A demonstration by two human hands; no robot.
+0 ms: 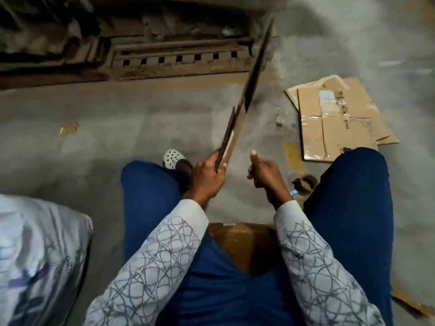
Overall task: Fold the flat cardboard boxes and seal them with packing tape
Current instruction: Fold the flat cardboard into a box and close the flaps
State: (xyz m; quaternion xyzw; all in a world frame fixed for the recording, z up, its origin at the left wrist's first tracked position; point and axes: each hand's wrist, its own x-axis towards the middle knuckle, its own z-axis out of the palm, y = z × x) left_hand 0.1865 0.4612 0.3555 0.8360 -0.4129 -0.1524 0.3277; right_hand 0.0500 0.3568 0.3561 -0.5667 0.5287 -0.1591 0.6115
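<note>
Head view, left hand gripping flat cardboard box edge-on, right hand curled, empty

This is looking like a warehouse packing floor: a worn brown slatted wooden pallet is sitting on a dusty grey concrete floor, torn cardboard scraps are lying heaped left of it, and flattened brown taped cartons are lying to its right.

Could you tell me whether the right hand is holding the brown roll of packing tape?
No, the brown roll of packing tape lies on the grey concrete floor, apart from the curled right hand.
</note>
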